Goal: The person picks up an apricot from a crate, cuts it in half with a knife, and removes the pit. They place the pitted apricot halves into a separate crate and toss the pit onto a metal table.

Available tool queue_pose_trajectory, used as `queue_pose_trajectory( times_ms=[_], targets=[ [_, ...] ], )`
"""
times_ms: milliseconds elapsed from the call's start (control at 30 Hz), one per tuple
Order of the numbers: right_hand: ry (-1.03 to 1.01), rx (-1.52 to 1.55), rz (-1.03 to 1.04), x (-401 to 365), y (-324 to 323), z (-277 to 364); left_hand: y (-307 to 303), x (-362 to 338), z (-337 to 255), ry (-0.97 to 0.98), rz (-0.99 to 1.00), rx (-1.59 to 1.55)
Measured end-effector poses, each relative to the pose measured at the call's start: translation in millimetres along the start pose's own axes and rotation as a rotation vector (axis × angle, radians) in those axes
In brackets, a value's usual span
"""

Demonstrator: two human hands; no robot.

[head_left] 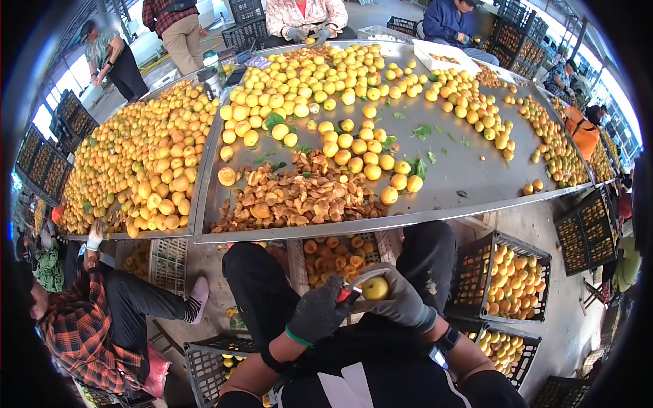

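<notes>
Head camera: the left hand in a dark-grey knitted glove (318,311) closes on a small red tool (343,294) beside a round yellow fruit (375,288), which the right hand in a grey glove (403,304) cups, partly curled, above the lap. Light, steady contact (fingertips clear of the tool's working end) would probably serve best. The fruit's facing and long axis cannot be told.

Your left hand (318,311) and right hand (400,299) are near together in front of you, both with fingers bent
</notes>
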State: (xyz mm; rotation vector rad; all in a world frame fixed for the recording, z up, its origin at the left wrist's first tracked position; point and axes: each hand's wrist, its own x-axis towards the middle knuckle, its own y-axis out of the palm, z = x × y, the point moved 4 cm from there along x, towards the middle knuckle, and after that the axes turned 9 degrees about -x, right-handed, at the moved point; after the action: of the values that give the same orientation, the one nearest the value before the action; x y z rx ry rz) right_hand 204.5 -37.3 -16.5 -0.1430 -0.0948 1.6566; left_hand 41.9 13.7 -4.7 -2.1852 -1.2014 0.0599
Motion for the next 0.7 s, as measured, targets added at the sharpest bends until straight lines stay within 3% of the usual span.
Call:
queue_pose_trajectory(
  times_ms=[33,100,167,300,367,500,567,700],
  targets=[
    [-0.149,-0.283,-0.024,-2.7,1.8,4.0,2.1,-3.5,-3.8,0.060,0.009,0.099],
    [-0.130,-0.252,-0.033,-7.6,7.7,0.7,6.4,-9.0,-1.9,0.072,-0.022,0.147],
    [0.108,0.197,0.018,-9.8,14.4,-11.3,7.3,-14.1,-1.8,0.082,-0.050,0.196],
    [0.155,0.209,0.047,-9.5,17.8,-17.1,7.7,-18.3,-2.8,0.101,-0.076,0.244],
    [-0.034,-0.097,0.021,-5.6,13.2,-8.5,8.1,-18.7,-4.0,0.107,-0.090,0.260],
    [-0.157,-0.270,0.014,-5.0,15.4,5.6,9.2,-19.2,-8.2,0.022,-0.001,0.303],
    [0.175,0.336,0.063,-11.1,24.4,-9.5,11.1,-22.0,-6.4,0.015,0.028,0.319],
    [0.229,0.445,0.046,-17.9,30.5,-16.5,15.7,-26.2,-5.8,0.060,0.090,0.299]
  ],
)
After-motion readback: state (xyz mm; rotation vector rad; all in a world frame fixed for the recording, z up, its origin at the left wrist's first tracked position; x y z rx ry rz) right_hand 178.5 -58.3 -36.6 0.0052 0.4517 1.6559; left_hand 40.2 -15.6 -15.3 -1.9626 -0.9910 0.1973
